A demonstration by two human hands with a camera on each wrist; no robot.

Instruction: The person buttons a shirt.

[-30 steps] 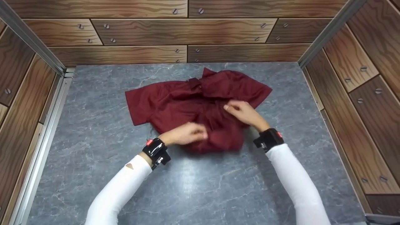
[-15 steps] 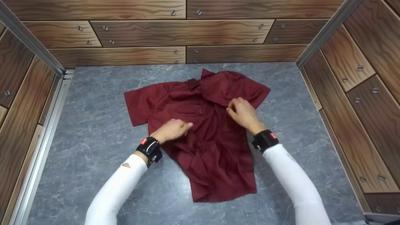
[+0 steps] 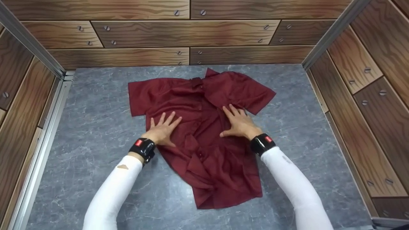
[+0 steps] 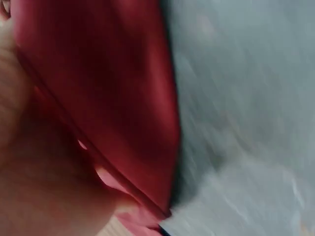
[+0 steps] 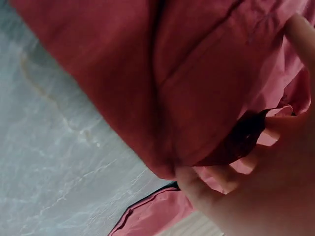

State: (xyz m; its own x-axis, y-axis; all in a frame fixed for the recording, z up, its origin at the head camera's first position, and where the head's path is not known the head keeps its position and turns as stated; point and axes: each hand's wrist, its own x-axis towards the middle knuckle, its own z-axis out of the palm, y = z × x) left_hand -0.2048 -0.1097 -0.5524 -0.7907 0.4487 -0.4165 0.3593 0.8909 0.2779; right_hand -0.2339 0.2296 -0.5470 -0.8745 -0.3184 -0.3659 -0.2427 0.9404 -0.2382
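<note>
The dark red short-sleeved button shirt (image 3: 206,140) lies on the grey marbled surface (image 3: 96,134), under both hands. Its long axis runs from the collar (image 3: 197,83), far from the person, to the hem (image 3: 228,203) on the near side; the right hand (image 3: 239,126) is closer to this hem. The left hand (image 3: 161,131) rests at the shirt's left edge, the right near its right edge. Both have fingers spread on the cloth, pinching nothing.

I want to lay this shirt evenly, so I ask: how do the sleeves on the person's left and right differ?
In the head view, the left sleeve points almost straight sideways; the right sleeve slants toward the near side. The left sleeve's hem runs nearly vertically, the right sleeve's hem diagonally. Both are short, dark red and on the grey surface.
</note>
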